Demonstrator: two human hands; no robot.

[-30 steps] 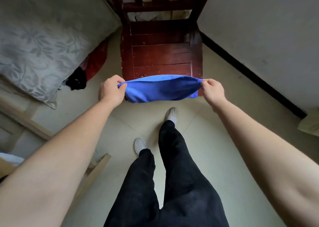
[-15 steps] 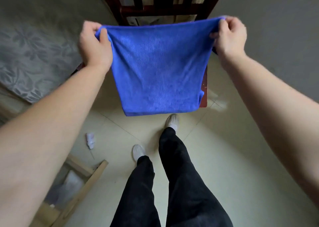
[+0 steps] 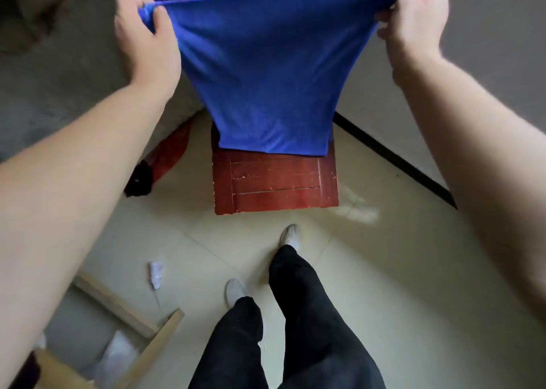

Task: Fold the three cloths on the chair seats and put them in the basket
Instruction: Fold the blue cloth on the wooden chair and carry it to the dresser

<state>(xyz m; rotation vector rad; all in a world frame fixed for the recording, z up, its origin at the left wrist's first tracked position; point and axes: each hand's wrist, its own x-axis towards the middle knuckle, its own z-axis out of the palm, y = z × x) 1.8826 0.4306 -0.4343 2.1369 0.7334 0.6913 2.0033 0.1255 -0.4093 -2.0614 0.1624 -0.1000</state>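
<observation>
A blue cloth (image 3: 269, 72) hangs stretched between both hands, high in front of me. My left hand (image 3: 144, 40) pinches its top left corner and my right hand (image 3: 413, 19) pinches its top right corner. The cloth's lower edge dangles just above the back part of a red wooden chair seat (image 3: 274, 184), whose front half shows bare. The chair back is mostly hidden behind the cloth. No other cloth and no basket is in view.
A grey patterned bed cover (image 3: 44, 63) lies at the left, with a red and black item (image 3: 159, 164) on the floor beside the chair. A pale wall with a dark skirting (image 3: 393, 158) runs at the right. Wooden frame pieces (image 3: 139, 326) sit bottom left.
Both hands have lifted the blue cloth from chair-seat height to well above it. The cloth has dropped open from a bunched strip into a hanging sheet.
</observation>
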